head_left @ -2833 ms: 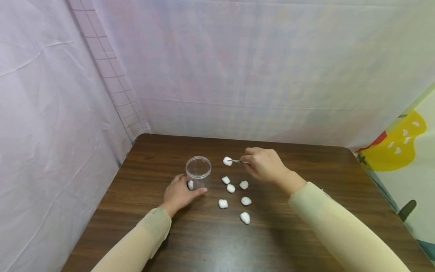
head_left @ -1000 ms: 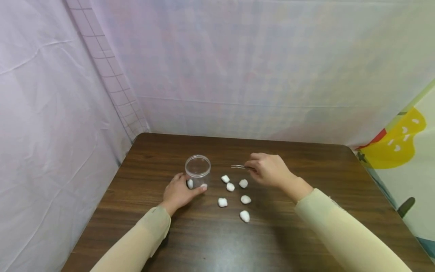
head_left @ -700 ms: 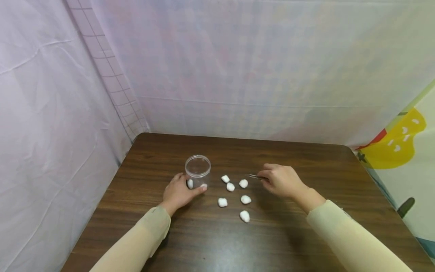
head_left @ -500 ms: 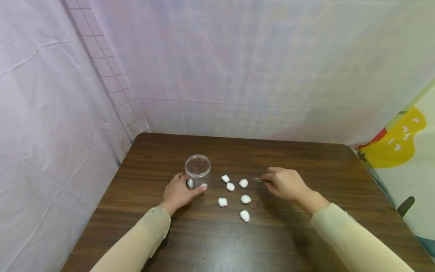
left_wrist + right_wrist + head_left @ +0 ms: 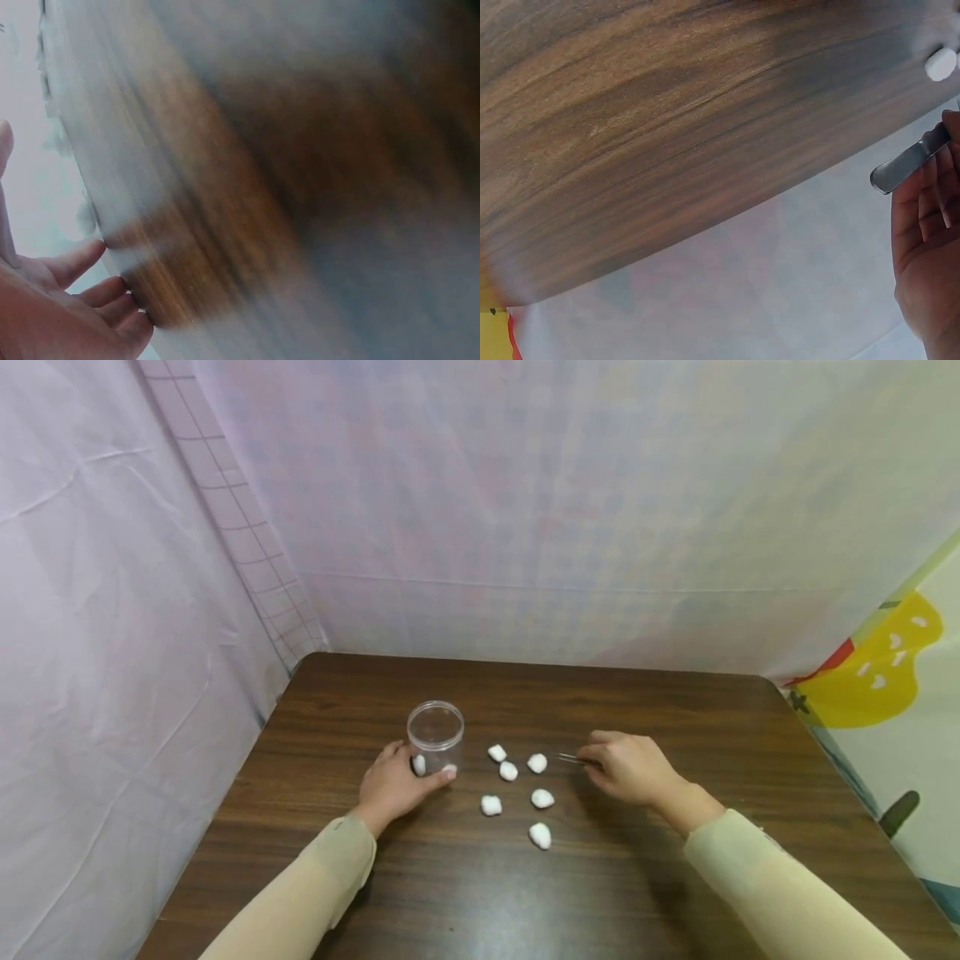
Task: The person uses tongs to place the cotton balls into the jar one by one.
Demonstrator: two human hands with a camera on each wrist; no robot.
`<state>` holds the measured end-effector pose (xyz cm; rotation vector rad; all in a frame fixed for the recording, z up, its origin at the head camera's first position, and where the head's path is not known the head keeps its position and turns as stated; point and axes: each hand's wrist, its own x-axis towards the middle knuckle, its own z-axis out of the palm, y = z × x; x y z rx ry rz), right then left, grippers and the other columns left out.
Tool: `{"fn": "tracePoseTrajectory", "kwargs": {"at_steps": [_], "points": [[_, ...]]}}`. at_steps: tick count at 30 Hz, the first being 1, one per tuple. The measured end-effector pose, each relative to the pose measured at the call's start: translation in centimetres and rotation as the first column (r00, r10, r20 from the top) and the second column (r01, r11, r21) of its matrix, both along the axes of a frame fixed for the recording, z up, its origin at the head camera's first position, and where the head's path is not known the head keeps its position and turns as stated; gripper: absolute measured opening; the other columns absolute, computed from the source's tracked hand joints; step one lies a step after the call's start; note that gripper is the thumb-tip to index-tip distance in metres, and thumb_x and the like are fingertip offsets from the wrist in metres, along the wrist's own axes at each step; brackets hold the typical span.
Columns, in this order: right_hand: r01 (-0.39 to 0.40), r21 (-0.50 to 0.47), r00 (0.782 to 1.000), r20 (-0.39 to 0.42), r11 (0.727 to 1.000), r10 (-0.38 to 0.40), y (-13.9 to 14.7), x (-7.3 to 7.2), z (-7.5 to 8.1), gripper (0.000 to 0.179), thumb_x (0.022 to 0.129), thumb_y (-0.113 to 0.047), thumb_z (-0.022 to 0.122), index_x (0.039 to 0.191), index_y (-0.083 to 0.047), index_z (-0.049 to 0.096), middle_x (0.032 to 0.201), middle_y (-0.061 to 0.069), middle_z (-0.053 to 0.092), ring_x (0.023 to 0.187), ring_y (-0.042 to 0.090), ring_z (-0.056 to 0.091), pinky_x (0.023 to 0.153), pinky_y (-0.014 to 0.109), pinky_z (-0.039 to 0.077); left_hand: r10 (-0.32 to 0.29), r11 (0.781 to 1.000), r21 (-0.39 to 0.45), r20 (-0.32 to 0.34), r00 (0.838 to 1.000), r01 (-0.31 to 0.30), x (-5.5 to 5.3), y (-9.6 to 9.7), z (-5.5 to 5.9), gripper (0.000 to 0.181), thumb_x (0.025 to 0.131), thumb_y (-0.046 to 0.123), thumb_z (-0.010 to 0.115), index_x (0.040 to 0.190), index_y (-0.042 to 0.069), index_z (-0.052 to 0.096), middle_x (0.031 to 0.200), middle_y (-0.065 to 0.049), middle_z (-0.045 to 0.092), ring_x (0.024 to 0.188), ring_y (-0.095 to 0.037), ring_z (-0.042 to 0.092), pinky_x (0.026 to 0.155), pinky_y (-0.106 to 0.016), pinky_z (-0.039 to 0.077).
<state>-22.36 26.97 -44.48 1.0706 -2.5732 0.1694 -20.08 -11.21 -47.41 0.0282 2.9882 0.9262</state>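
Nearest cotton ball (image 5: 537,763): it lies on the brown table (image 5: 390,893), to the left of my right hand (image 5: 624,766) and just beyond the tips of the metal tweezers (image 5: 567,758), with a narrow gap between.
Tweezers' long axis: it runs sideways, roughly along the table's far edge, tips pointing left toward that ball.
Nearer hand: the right; my left hand (image 5: 393,787) is well apart from it, on the far side of a close pair of balls (image 5: 508,771) and the clear jar (image 5: 437,746).
Right fingers: they pinch the tweezers; the prongs seem slightly apart, and I see nothing between them.
Left fingers: they grip the jar low down, thumb across its near side.
Jar: upright, see-through, with two balls (image 5: 419,765) inside near the bottom, one partly behind my thumb.
Loose cotton: six balls on the table in all, three of them in a rough column running from the nearest one toward me.
Look: white, matte, fluffy, uneven lumps; the nearest is roundish with no clear long axis, while a couple of others look squarish.
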Motion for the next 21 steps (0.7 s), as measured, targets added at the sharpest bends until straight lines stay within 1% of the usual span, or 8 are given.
{"fn": "tracePoseTrajectory", "kwargs": {"at_steps": [10, 21], "points": [[0.008, 0.023, 1.000, 0.015, 1.000, -0.009, -0.24, -0.14, -0.56, 0.016, 0.077, -0.017, 0.077, 0.093, -0.015, 0.077, 0.077, -0.008, 0.051, 0.056, 0.007, 0.047, 0.043, 0.029, 0.040, -0.018, 1.000, -0.013, -0.010, 1.000, 0.017, -0.08, -0.12, -0.25, 0.088, 0.078, 0.070, 0.070, 0.140, 0.009, 0.056, 0.145, -0.019, 0.048, 0.132, -0.037, 0.044, 0.102, -0.058, 0.039], [0.010, 0.042, 0.999, 0.039, 0.999, -0.011, -0.61, -0.40, -0.89, 0.016, 0.078, -0.017, 0.076, 0.094, -0.016, 0.077, 0.079, -0.008, 0.053, 0.057, 0.007, 0.049, 0.043, 0.030, 0.041, -0.012, 1.000, -0.017, -0.014, 1.000, 0.011, -0.09, -0.10, -0.25, 0.088, 0.078, 0.070, 0.070, 0.139, 0.008, 0.057, 0.144, -0.020, 0.048, 0.132, -0.038, 0.045, 0.102, -0.058, 0.039]]}}
